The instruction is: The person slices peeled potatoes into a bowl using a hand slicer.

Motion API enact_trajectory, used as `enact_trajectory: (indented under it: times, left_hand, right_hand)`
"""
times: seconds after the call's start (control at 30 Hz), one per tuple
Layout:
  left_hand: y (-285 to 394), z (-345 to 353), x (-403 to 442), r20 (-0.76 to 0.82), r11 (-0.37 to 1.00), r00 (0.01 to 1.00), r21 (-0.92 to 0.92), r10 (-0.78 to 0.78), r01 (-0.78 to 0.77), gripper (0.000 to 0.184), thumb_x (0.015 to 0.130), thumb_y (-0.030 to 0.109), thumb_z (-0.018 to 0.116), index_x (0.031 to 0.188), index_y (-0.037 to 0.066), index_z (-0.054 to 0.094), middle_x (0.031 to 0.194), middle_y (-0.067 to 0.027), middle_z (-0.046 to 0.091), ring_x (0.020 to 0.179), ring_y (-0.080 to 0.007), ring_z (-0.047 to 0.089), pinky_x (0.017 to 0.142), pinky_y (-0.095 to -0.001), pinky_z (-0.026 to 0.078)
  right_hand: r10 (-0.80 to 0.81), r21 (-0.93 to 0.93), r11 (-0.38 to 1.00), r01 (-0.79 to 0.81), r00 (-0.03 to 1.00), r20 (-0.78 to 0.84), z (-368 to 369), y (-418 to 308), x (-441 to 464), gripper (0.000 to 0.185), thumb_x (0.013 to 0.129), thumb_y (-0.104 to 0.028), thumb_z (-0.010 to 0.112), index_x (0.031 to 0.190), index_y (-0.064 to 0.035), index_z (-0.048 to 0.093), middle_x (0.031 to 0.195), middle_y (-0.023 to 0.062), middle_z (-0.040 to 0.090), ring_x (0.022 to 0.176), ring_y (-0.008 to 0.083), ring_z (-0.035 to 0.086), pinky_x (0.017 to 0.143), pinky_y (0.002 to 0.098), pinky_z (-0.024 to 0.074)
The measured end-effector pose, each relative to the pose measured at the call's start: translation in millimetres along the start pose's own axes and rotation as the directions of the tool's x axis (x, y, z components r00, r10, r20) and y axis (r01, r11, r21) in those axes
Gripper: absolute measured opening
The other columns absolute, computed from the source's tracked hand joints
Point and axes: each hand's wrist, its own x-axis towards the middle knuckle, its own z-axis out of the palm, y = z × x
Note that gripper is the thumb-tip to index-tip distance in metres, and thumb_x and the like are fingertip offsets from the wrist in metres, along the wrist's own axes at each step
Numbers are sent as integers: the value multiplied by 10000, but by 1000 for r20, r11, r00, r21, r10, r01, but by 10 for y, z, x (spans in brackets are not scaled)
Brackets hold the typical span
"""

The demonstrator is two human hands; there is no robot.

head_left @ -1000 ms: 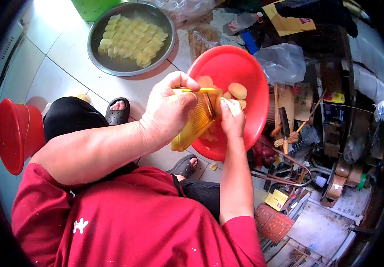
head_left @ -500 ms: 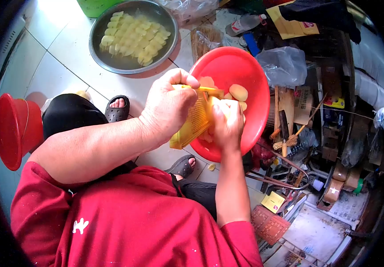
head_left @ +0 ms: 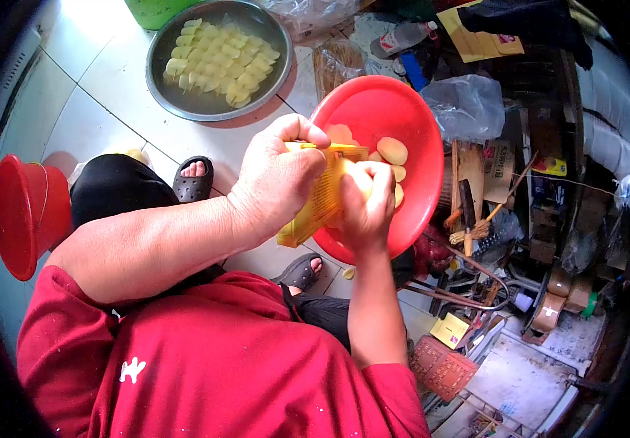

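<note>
While clutter (head_left: 499, 219) adjoins, fingers (head_left: 381, 175) overlap slicer (head_left: 313, 210).

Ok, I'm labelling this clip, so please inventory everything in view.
Red basin: one, red, centre
Slicer: one, yellow, over the red basin
Pale pieces: several, yellowish, in the red basin
Metal basin: one, grey, upper left
Slices: many, pale yellow, in the metal basin
Bucket: one, red, far left
Container: one, green, top left
Bottle: one, clear, top, right of centre
Plastic bags: at least two, clear, top and right
Scrap: one, yellow, floor
Clutter: uncountable, mixed, right
Sandals: two, dark, floor
Shirt: one, red, bottom
Left hand: one, bare, gripping the slicer
Right hand: one, bare, at the slicer
</note>
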Motion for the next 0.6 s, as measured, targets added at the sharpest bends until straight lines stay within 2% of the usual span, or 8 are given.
enact_trajectory:
  times: [0.1, 0.17, 0.3, 0.37, 0.43, 0.5, 0.57, 0.6]
  left_hand:
    - [-9, 32, 15, 10, 998, 1000, -56, -26, 26, 190, 767, 7, 522, 952, 44, 541, 873, -67, 599, 796, -156, 578, 717, -268, 476]
    - [-2, 23, 51, 16, 989, 998, -134, -56, 57, 189, 765, 5, 524, 949, 42, 541, 869, -67, 600, 788, -157, 579, 716, -272, 480]
    - [-16, 1, 53, 0, 991, 998, -121, -61, 61, 196, 760, 0, 533, 950, 44, 541, 874, -74, 603, 793, -173, 592, 713, -280, 486]
    - [-46, 8, 26, -7, 996, 998, 54, 70, -70, 186, 765, 2, 527, 947, 41, 538, 869, -74, 601, 789, -178, 593, 713, -280, 485]
    - [14, 15, 23, 11, 1000, 1000, -14, 0, 0, 186, 765, 2, 523, 946, 41, 539, 874, -68, 597, 796, -174, 588, 721, -276, 480]
    - [38, 15, 58, 32, 994, 998, -87, -62, 65, 185, 765, 3, 519, 945, 41, 539, 878, -62, 593, 803, -170, 583, 729, -271, 476]
    - [-4, -1, 73, 14, 998, 999, -47, -49, 50, 201, 762, 2, 508, 956, 45, 536, 901, -52, 589, 823, -163, 575, 736, -267, 470]
    - [-6, 5, 53, 14, 997, 998, -48, -55, 56, 201, 762, 2, 508, 956, 45, 536, 901, -52, 589, 823, -163, 575, 736, -267, 470]
  right_hand:
    - [251, -89, 964, -252, 968, -19, 60, 666, 161, 321, 881, -278, 646, 953, 10, 524, 861, 203, 585, 770, 358, 561, 744, 456, 457]
    - [178, -37, 983, -178, 984, 15, 43, 758, 109, 344, 871, -303, 654, 951, 4, 522, 880, 209, 576, 800, 361, 556, 765, 451, 455]
    - [-106, 131, 986, 100, 993, 44, -33, -241, -12, 400, 847, -353, 673, 980, -13, 510, 891, 184, 536, 837, 338, 540, 762, 423, 447]
    - [32, 64, 997, -32, 999, -1, 44, 67, 25, 392, 854, -347, 669, 976, -8, 514, 886, 189, 542, 826, 339, 543, 763, 426, 451]
    - [244, -12, 970, -243, 970, 16, 89, 717, 96, 348, 868, -294, 661, 960, 11, 523, 883, 209, 568, 816, 344, 558, 772, 447, 452]
    - [243, -105, 965, -242, 970, -7, 86, 881, 105, 350, 865, -292, 665, 957, 16, 526, 888, 212, 573, 817, 348, 561, 767, 455, 450]
    - [108, 14, 994, -109, 994, 17, 70, 542, 81, 383, 874, -336, 648, 967, 14, 524, 876, 203, 568, 812, 353, 550, 771, 448, 445]
    - [56, 10, 998, -56, 998, 40, 24, 181, 46, 370, 895, -340, 611, 997, 5, 525, 896, 157, 594, 830, 246, 570, 785, 380, 461]
